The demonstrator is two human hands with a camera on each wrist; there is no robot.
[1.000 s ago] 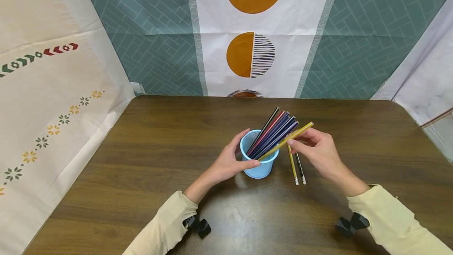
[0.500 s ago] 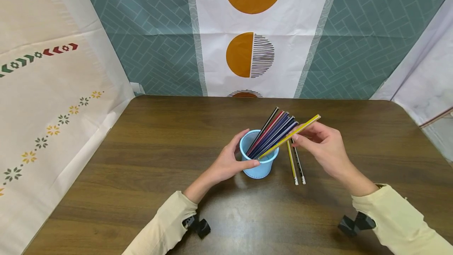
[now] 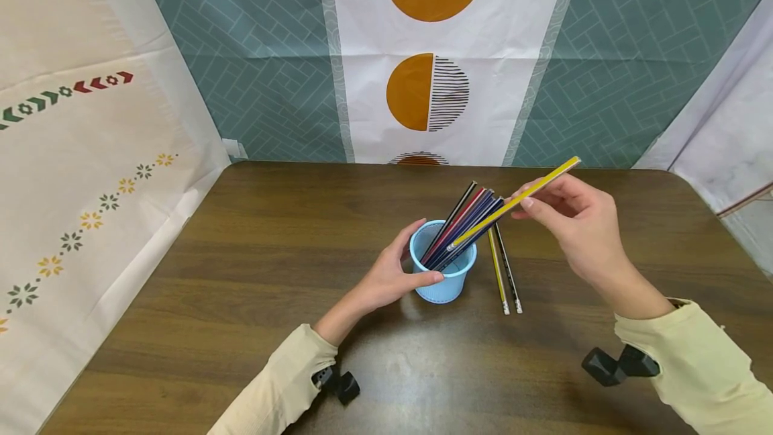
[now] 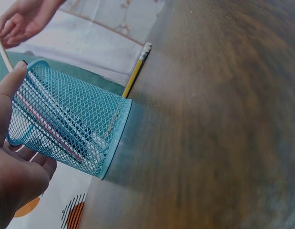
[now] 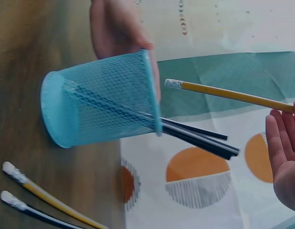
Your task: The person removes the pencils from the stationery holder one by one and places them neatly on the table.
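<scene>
A light blue mesh pencil cup [image 3: 441, 289] stands upright on the table, and my left hand [image 3: 392, 274] grips it round the rim, thumb in front. Several pencils [image 3: 464, 223], dark blue, red and black, lean to the right inside it. My right hand [image 3: 580, 227] pinches a yellow pencil [image 3: 531, 191] between thumb and fingers, up and to the right of the cup. Its white eraser end [image 5: 173, 84] is out of the cup, apart from the rim in the right wrist view.
On the table [image 3: 272, 254], right of the cup, lie a yellow pencil [image 3: 498, 274] and a black pencil [image 3: 510, 274] side by side, eraser ends toward me. Patterned cloths [image 3: 272, 86] hang behind the table and at both sides.
My right hand has moved up and to the right, drawing the yellow pencil out of the cup. The left hand and the cup have stayed in place.
</scene>
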